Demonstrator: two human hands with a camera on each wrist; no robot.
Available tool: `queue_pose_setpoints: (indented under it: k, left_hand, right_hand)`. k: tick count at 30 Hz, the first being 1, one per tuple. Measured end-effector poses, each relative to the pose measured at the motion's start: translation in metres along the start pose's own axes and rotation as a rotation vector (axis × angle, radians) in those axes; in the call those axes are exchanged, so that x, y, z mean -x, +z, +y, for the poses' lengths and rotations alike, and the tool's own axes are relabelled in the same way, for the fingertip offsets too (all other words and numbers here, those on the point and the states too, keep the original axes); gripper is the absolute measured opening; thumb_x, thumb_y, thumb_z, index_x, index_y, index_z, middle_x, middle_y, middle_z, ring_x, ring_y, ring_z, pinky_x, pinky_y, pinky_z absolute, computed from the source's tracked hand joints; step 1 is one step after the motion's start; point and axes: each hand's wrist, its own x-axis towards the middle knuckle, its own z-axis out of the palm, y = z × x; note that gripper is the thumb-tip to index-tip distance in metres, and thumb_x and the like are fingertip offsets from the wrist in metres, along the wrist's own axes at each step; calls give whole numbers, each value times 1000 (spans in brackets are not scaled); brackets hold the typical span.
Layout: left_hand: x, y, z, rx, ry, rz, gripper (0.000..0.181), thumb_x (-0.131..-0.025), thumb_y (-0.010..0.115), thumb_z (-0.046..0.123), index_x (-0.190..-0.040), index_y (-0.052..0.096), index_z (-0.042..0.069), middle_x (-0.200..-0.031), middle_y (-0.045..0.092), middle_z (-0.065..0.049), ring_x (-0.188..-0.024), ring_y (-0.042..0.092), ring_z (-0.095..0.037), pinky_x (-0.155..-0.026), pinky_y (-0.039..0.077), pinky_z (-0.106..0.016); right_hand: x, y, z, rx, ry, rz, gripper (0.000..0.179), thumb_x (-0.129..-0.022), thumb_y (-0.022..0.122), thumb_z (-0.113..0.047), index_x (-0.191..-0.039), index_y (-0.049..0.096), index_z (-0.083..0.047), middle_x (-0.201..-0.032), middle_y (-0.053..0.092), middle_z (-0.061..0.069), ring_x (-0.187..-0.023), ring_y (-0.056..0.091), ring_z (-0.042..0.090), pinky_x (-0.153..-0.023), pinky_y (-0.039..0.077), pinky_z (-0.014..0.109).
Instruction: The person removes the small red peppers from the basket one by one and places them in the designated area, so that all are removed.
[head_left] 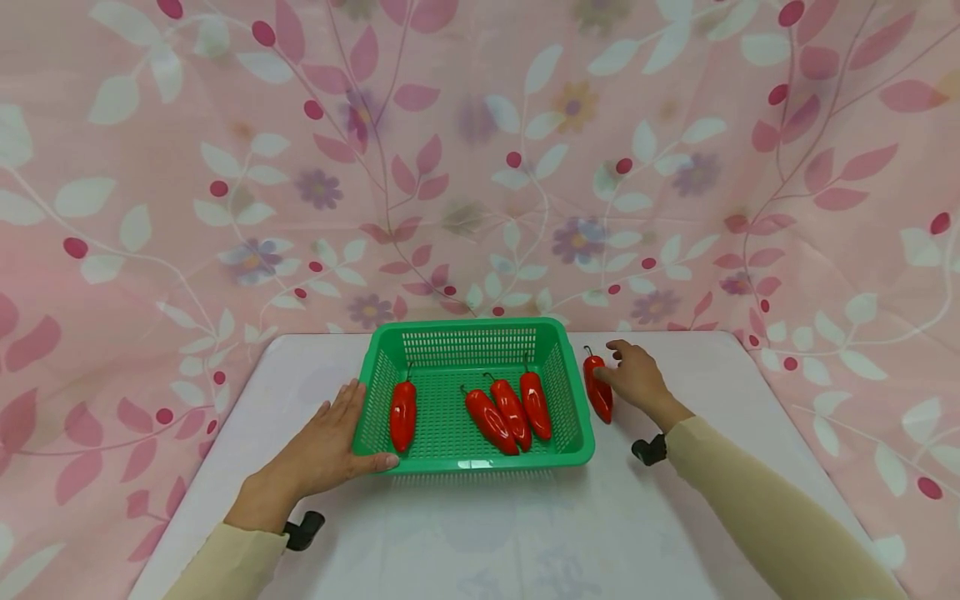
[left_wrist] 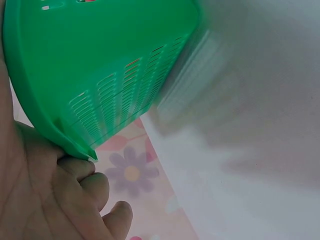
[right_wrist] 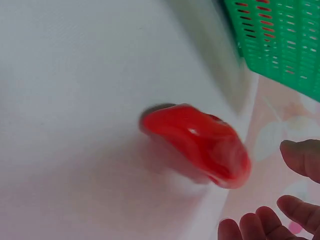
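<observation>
A green plastic basket (head_left: 480, 464) holds one red pepper (head_left: 403, 417) on its left and three more red peppers (head_left: 510, 408) towards its right. My left hand (head_left: 322, 446) rests against the basket's front left corner, its fingers stretched along the left side and the thumb on the front rim. In the left wrist view, the palm lies beside the basket rim (left_wrist: 30, 107). Another red pepper (right_wrist: 200, 142) lies on the table just right of the basket, stem pointing away. Over it hovers my right hand (head_left: 637, 379), thumb and fingers apart, with nothing between them.
A white-covered table (head_left: 480, 542) carries the basket. Behind it and at both sides hangs a pink floral cloth (head_left: 465, 167). The basket's back edge is close to the table's far edge. Each wrist wears a small black device (head_left: 303, 531).
</observation>
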Motion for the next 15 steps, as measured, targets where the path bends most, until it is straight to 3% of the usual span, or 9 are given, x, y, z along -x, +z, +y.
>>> queue_pose_setpoints:
  k: [7, 15]
  left_hand:
    - [2, 1, -2, -10, 9, 5, 136, -81, 69, 82, -165, 14, -9, -174, 15, -27, -160, 16, -49, -128, 16, -67]
    - [1, 1, -2, -22, 19, 6, 138, -80, 64, 87, -165, 14, -9, -174, 16, -28, -160, 17, -49, -128, 17, -67]
  right_hand:
    - [8, -15, -28, 14, -94, 49, 62, -101, 69, -26, -151, 49, 4, -138, 60, 31, -124, 60, 48, -96, 60, 60]
    - [13, -29, -72, 2, -194, 36, 60, -100, 70, -26, -152, 51, 0, -140, 61, 27, -123, 64, 44, -95, 62, 56]
